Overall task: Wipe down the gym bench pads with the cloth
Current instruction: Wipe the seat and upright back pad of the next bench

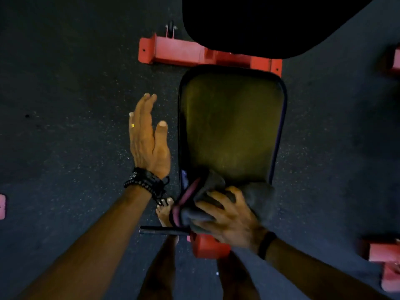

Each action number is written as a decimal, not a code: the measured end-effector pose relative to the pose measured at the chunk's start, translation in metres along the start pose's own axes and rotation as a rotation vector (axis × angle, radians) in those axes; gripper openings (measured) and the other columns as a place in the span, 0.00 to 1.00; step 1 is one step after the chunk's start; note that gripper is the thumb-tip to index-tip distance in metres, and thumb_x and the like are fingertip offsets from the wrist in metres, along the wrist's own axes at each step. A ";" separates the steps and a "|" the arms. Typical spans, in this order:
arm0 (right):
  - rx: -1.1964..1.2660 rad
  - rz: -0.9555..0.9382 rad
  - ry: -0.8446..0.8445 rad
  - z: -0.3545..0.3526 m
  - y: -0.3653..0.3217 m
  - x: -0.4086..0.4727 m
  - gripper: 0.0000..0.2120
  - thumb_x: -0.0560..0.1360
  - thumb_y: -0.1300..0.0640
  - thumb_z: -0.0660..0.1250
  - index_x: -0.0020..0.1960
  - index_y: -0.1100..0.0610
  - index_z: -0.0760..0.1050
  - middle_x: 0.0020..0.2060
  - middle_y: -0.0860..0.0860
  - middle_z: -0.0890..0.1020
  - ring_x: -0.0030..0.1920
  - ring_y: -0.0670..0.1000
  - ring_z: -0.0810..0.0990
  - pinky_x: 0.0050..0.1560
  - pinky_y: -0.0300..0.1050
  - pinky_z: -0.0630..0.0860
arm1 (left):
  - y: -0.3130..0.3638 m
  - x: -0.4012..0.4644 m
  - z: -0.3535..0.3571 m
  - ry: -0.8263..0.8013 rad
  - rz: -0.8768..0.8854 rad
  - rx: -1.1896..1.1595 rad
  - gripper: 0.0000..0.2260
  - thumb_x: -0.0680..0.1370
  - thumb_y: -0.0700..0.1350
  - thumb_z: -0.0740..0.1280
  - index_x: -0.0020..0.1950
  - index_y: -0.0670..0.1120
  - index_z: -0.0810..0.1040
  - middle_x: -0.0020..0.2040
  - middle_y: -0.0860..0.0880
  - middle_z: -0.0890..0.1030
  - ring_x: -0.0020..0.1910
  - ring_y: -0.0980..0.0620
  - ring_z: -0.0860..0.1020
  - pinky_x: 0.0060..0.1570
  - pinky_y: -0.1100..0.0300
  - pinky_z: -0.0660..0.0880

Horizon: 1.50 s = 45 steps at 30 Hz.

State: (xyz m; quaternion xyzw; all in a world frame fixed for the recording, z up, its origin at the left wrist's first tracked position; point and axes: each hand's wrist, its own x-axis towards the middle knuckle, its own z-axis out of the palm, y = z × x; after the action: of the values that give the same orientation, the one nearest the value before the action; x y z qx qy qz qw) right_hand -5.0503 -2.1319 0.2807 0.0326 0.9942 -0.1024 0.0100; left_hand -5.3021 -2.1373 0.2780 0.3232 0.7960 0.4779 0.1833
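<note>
The dark seat pad (232, 124) of a red-framed gym bench lies in the middle of the view, with the black back pad (259, 24) beyond it at the top. My right hand (229, 215) grips a dark grey cloth (207, 191) with a pink edge, bunched on the near end of the seat pad. My left hand (148, 135) hovers over the floor just left of the seat pad, fingers straight, holding nothing.
The bench's red cross foot (173, 51) with a small wheel (171, 29) lies at the far end. A black handle bar (160, 231) and red frame end (207, 245) sit at the near end. My bare foot (165, 211) stands beside them. Other red frames (385, 256) flank the right edge.
</note>
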 end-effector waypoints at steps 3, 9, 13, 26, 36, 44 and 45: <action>-0.012 0.060 -0.001 0.021 -0.039 0.059 0.10 0.75 0.49 0.67 0.55 0.46 0.82 0.65 0.51 0.77 0.66 0.60 0.69 0.59 0.61 0.66 | -0.002 -0.001 0.003 -0.053 -0.009 0.037 0.23 0.80 0.50 0.56 0.73 0.43 0.68 0.74 0.43 0.68 0.74 0.46 0.65 0.71 0.35 0.60; -0.056 -0.084 0.041 0.032 -0.026 -0.002 0.12 0.80 0.51 0.61 0.60 0.43 0.79 0.70 0.48 0.71 0.70 0.56 0.68 0.67 0.61 0.62 | -0.002 -0.002 0.003 -0.197 0.043 0.163 0.24 0.80 0.51 0.56 0.75 0.44 0.67 0.76 0.44 0.65 0.75 0.49 0.63 0.72 0.36 0.59; -0.018 0.144 0.110 0.014 0.037 -0.045 0.15 0.77 0.43 0.62 0.63 0.40 0.73 0.67 0.48 0.70 0.66 0.58 0.69 0.64 0.61 0.64 | 0.003 -0.017 0.019 -0.199 0.025 0.174 0.25 0.82 0.55 0.53 0.75 0.45 0.65 0.77 0.45 0.64 0.75 0.53 0.61 0.73 0.38 0.58; 0.046 0.490 0.158 -0.006 0.019 -0.016 0.22 0.71 0.44 0.67 0.65 0.43 0.74 0.65 0.52 0.69 0.65 0.61 0.66 0.58 0.61 0.65 | 0.013 -0.012 0.053 -0.068 0.031 0.084 0.23 0.83 0.51 0.53 0.76 0.43 0.64 0.77 0.42 0.63 0.77 0.47 0.62 0.73 0.41 0.62; 0.313 1.252 0.711 -0.014 0.227 0.057 0.28 0.73 0.38 0.67 0.66 0.54 0.77 0.62 0.59 0.77 0.60 0.59 0.77 0.57 0.54 0.77 | 0.013 -0.025 0.089 -0.238 0.220 0.767 0.27 0.81 0.50 0.55 0.79 0.42 0.58 0.80 0.39 0.53 0.79 0.39 0.50 0.77 0.42 0.47; 0.617 1.380 0.532 0.008 0.013 -0.048 0.28 0.74 0.33 0.63 0.70 0.44 0.67 0.63 0.60 0.73 0.61 0.54 0.74 0.58 0.59 0.79 | 0.018 -0.022 0.090 -0.241 0.216 0.785 0.27 0.82 0.52 0.51 0.78 0.40 0.59 0.80 0.38 0.54 0.79 0.38 0.50 0.76 0.39 0.51; 0.646 1.409 0.536 0.008 0.012 -0.047 0.29 0.74 0.31 0.62 0.69 0.46 0.69 0.61 0.60 0.74 0.60 0.55 0.75 0.55 0.60 0.80 | 0.018 -0.023 0.090 -0.243 0.218 0.786 0.27 0.82 0.52 0.51 0.78 0.40 0.59 0.79 0.38 0.54 0.79 0.38 0.50 0.76 0.39 0.51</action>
State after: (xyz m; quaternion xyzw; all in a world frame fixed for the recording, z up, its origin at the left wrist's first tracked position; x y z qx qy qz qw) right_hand -5.0022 -2.1247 0.2716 0.6740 0.6306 -0.3422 -0.1759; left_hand -5.2254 -2.0898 0.2506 0.5046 0.8515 0.1132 0.0870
